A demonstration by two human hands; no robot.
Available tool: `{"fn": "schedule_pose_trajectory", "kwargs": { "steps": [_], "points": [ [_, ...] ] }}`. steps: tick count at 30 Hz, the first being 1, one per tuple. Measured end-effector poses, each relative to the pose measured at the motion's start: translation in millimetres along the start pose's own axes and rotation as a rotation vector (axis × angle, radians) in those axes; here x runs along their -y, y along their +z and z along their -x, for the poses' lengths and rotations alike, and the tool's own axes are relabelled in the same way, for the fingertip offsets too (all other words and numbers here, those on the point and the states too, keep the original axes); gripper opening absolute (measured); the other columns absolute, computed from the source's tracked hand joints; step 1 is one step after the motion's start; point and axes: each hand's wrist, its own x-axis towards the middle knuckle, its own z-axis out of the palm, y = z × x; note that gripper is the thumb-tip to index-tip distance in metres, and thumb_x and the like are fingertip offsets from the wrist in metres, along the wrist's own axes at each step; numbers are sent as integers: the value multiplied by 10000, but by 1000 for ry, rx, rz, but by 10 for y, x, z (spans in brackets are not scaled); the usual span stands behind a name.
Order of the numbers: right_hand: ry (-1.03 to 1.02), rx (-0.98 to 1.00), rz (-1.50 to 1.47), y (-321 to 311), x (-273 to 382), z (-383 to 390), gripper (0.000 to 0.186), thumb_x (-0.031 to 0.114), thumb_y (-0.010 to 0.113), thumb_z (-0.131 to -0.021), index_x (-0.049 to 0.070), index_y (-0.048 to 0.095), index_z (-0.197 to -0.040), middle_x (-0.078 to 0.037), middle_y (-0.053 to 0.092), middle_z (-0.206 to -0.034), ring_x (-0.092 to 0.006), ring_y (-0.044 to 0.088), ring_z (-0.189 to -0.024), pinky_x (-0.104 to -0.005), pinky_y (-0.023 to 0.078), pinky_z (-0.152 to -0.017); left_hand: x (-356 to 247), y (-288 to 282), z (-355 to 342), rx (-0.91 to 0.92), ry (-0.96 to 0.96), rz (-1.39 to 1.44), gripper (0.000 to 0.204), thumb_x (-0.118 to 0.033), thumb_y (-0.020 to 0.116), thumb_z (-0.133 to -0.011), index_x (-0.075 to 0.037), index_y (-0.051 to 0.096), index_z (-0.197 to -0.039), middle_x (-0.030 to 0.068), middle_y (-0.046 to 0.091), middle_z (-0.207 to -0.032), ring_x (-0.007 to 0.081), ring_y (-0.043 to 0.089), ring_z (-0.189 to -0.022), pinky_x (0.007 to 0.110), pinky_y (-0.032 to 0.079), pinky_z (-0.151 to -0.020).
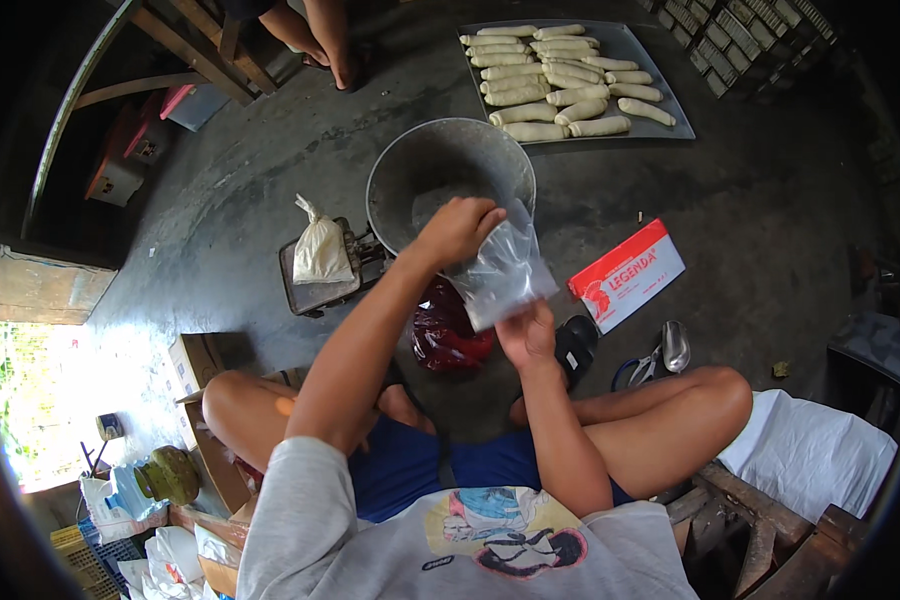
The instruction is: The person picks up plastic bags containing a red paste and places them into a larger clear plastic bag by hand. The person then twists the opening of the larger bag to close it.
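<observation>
Plastic shines between the person's two bare hands: a clear bag [510, 268], thin and glossy, held above the near right edge of a big metal pot [388, 165]. The left hand [458, 232] is closed in a fist at the bag's upper part, apparently pinching the film. The right hand [530, 335] is at the lower edge, its fingers partly hidden by the plastic, so I can't tell whether they clamp it or only prop it. Nor can I make out, through the glare, whether anything lies inside.

Left of the grip, a knotted bag of pale stuff [322, 252] sits on a scale [290, 285]; just below the grip lies a dark red bag [450, 335]. To its right are a red-and-white box [630, 275], a black slipper [576, 345], scissors [637, 371] and a metal scoop [675, 347]. Beyond the pot, dough rolls [570, 97] fill much of a tray [670, 105].

My worry is the film: a hard tug between the hands could split it. If the right hand merely props that edge, it could slip away, and anything loose inside might spill onto the red bag or floor. A careless left elbow could knock the scale, too.
</observation>
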Motion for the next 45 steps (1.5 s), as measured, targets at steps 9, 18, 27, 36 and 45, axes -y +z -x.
{"fn": "schedule_pose_trajectory", "kwargs": {
  "steps": [9,18,27,36,45],
  "points": [
    [-133,-185,1083,-566,-87,264,427,252,785,-812,54,577,-1129,-76,628,-1092,-239,629,-960,-375,515,-838,-251,-453,271,-664,7,48,205,-175,623,-921,5,583,-832,180,607,-728,302,626,-657,399,490,-621],
    [-422,190,2464,-787,-890,228,315,153,715,-760,12,627,-1027,-195,633,-999,-384,601,-978,-476,483,-885,174,-203,1440,-721,-187,213,261,-102,621,-915,16,514,-708,87,448,-550,128,367,-494,322,342,-474],
    [-414,429,1543,707,-218,901,177,-41,629,-770,-36,657,-944,-161,679,-933,-319,673,-845,-359,518,-742,1258,568,2076,-206,-466,233,411,-115,659,-769,-3,561,-1153,198,663,-1011,302,656,-906,368,527,-811],
    [-145,683,932,2076,361,1567,264,-26,665,-838,-107,614,-1084,-110,678,-996,-154,656,-913,-279,508,-811,-245,-210,1826,386,-32,1298,1341,-578,881,-559,-81,125,-1549,133,170,-1596,262,193,-1464,393,183,-1184],
    [-166,546,388,2383,463,1502,341,138,716,-871,-68,584,-1108,-150,682,-1034,-198,684,-895,-307,549,-812,-1286,-206,2470,403,5,1214,1586,-411,996,-354,-43,-1,-1531,141,218,-1548,238,215,-1443,394,141,-1199]
  ]
}}
